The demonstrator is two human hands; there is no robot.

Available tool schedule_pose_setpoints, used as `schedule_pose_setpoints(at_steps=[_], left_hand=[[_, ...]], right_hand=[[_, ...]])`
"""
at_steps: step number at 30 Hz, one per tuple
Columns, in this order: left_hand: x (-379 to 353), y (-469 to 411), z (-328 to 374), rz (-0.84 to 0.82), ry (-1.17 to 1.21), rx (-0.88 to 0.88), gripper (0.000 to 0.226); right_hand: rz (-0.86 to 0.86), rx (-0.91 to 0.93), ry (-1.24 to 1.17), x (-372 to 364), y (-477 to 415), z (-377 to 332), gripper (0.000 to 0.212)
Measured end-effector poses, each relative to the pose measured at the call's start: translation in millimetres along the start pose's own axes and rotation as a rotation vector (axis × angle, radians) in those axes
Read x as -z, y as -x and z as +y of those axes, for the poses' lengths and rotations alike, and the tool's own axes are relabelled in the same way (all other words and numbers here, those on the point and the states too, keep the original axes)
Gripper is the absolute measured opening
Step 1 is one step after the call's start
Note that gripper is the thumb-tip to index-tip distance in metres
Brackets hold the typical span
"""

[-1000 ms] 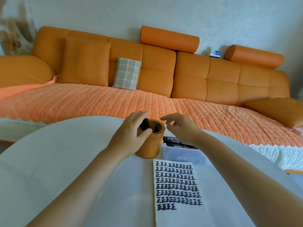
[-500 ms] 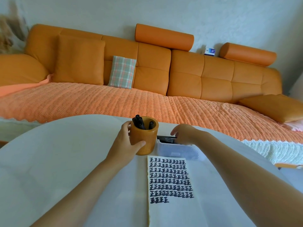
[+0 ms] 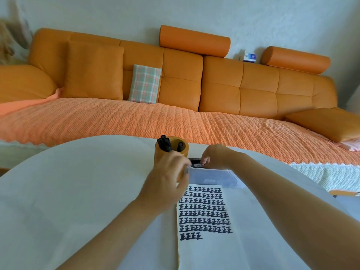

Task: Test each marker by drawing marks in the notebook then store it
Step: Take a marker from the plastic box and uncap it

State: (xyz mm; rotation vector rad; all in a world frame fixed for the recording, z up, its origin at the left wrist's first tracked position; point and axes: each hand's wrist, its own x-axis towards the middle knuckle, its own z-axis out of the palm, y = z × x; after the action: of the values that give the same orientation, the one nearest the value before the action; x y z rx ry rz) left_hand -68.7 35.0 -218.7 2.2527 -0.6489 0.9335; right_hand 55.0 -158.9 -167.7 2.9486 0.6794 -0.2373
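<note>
**Grip.** The right hand (image 3: 216, 156) reaches into the far side of the white box (image 3: 212, 176). Its fingers are curled down onto a black marker (image 3: 196, 165) lying in the top of the box. This looks like a pinch on the barrel, though how deep the hold goes is hidden by the box wall. The left hand (image 3: 167, 184) is motion-blurred, with loosely extended fingers and nothing visible in it. It sits in front of the wooden cup (image 3: 186, 148), fingertips at the near-left corner of the box.

**Task items.** The marker in hand is inside the box and not yet lifted clear. Several capped markers (image 3: 165, 143) stand in the cup, just left of the box. The notebook (image 3: 206, 250) lies open on the white table (image 3: 78, 191), touching or nearly touching the box front. Its rows of black marks are filled to a short last row, with bare paper below.

**Step judged.** Drawing the next untested marker from the box.

**Risks.**
- The light box may lift or slide with the marker unless the left hand steadies it.
- The left hand is close against the cup — a knock could tip it and spill the stored markers.
- A shallow pinch could drop the marker back into the box or onto the page.
</note>
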Motion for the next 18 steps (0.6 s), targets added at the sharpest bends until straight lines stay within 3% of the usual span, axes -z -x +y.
schedule_pose_setpoints(at_steps=[6, 11, 16, 18], left_hand=[[-22, 4, 1, -0.402, -0.115, -0.014, 0.065], [-23, 5, 1, -0.475, -0.156, 0.001, 0.070], [-22, 4, 13, -0.411, -0.135, 0.042, 0.066], [-20, 2, 21, -0.334, -0.061, 0.040, 0.060]], right_hand=[[0.131, -0.022, -0.097, 1, 13, 9, 0.025], [0.305, -0.104, -0.276, 7, 44, 10, 0.023], [0.452, -0.170, -1.045, 7, 95, -10, 0.009], [0.462, -0.171, -1.208, -1, 114, -15, 0.008]])
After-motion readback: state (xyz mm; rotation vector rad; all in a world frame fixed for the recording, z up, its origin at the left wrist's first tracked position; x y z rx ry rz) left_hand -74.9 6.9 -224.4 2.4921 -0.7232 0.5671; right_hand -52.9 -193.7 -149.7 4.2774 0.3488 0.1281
